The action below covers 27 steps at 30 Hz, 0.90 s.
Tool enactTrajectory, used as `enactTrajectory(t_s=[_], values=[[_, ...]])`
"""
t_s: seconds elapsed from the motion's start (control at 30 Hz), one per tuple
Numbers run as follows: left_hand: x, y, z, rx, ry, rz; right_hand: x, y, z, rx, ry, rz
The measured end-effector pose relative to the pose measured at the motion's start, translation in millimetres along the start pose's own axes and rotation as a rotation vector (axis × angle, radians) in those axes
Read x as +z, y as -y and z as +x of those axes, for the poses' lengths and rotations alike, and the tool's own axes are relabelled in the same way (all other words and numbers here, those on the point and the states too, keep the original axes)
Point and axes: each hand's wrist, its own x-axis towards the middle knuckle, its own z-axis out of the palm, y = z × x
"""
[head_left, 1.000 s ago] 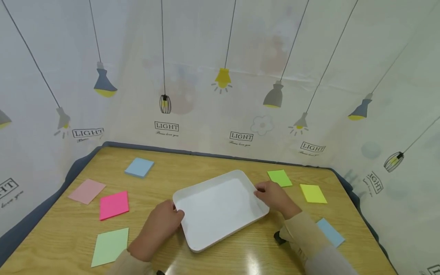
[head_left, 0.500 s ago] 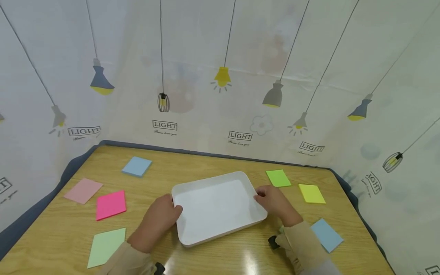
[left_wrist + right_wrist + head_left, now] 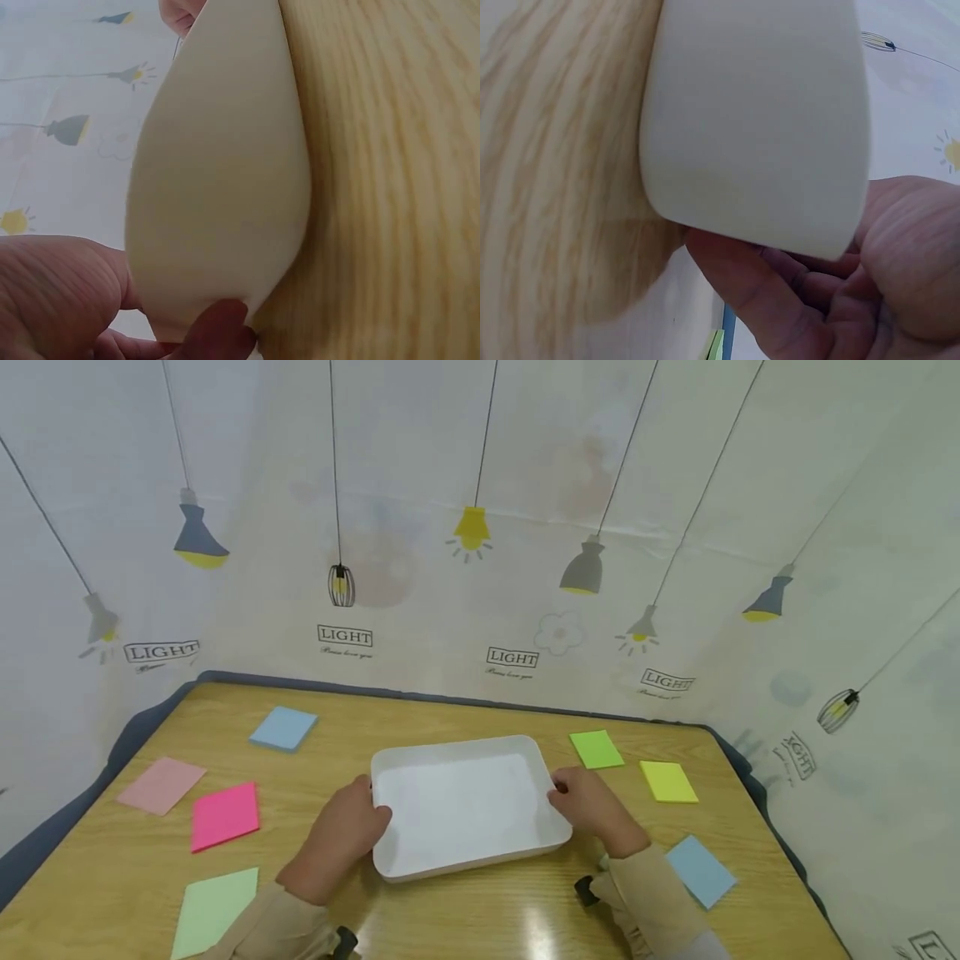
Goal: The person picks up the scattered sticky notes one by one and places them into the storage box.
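Note:
A white rectangular tray [image 3: 465,806] with low walls and rounded corners is at the middle of the wooden table, its inside bare. My left hand [image 3: 341,835] grips its left end, thumb over the rim. At the opposite end my right hand [image 3: 596,806] holds the rim between thumb and curled fingers. In the left wrist view the tray's outer wall [image 3: 217,172] stands close over the wood, with left fingers [image 3: 217,330] at its lower edge. The right wrist view has the right hand [image 3: 802,292] with fingers under the tray's corner [image 3: 757,150].
Left of the tray lie sticky notes: blue [image 3: 283,728], pale pink [image 3: 161,785], bright pink [image 3: 225,816] and pale green [image 3: 216,910]. On the right are lime [image 3: 597,749], yellow [image 3: 669,782] and blue [image 3: 701,870] ones. A lamp-printed curtain [image 3: 450,635] encloses the table.
The tray has turned slightly between both hands, its near-left corner moving up and its long edges nearer level. Both hands keep their grip. The whole view has shifted a little.

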Motion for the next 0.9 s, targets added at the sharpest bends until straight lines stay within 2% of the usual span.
enactTrajectory(t_s=[0.1, 0.3, 0.67, 0.9], values=[[-0.4, -1.5, 2.7, -0.014, 0.008, -0.008, 1, 0, 1, 0.001, 0.001, 0.003], [0.1, -6.0, 7.6, 0.001, 0.005, -0.024, 0, -3, 1, 0.011, -0.003, -0.004], [3.1, -8.0, 20.7, -0.017, 0.036, -0.064, -5, -4, 1, 0.129, -0.009, 0.007], [3.9, -13.1, 27.5, -0.017, 0.012, -0.049, -6, -6, -1, 0.140, -0.008, 0.056]])
